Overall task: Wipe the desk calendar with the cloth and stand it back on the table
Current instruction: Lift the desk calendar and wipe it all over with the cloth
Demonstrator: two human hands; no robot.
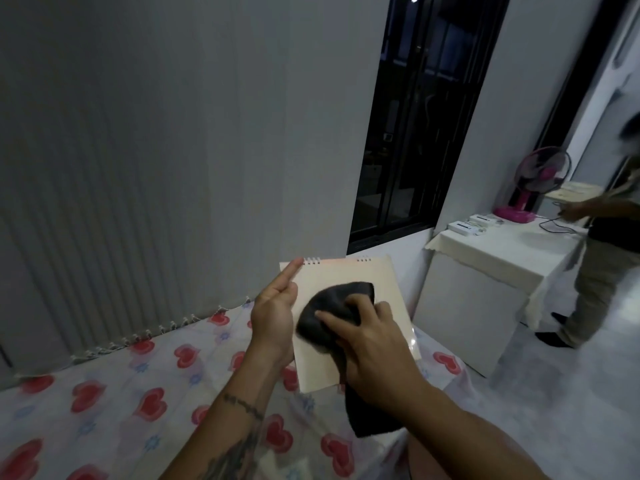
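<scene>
A cream spiral-bound desk calendar (384, 282) is held up in the air above the table, its plain face toward me and its wire binding at the top. My left hand (275, 315) grips its left edge, index finger stretched up along the side. My right hand (372, 344) is closed on a dark grey cloth (332, 306) and presses it against the middle of the calendar's face. A loose end of the cloth hangs down below my right wrist.
The table (114, 393) beneath wears a white cover printed with red hearts. A grey wall stands close behind it. At right, a white-covered side table (502, 251) carries a pink fan (533, 183) and small boxes; another person (602, 244) stands beside it.
</scene>
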